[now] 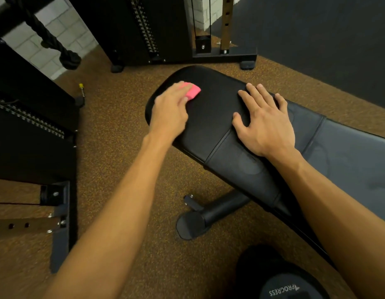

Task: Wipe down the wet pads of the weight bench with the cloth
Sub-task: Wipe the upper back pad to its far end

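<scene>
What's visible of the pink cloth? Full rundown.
The pink cloth is small, bright pink, soft-looking fabric, seemingly folded thick. It lies on the black bench pad near its rounded far end. The left hand grips it, fingers over the top, thumb at its near edge; only one end shows past the fingers, slightly blurred. The right hand rests flat on the pad, apart from it. Whether it is wet cannot be told.

Both bare forearms reach forward, the left stretched out long. The left hand (170,108), blurred, sits knuckles-up with its fingers curled over the pink cloth (193,92), thumb tucked alongside. The right hand (265,126) lies palm-down, fingers straight and spread, thumb splayed wide, flat on the bench pad (208,126).
</scene>
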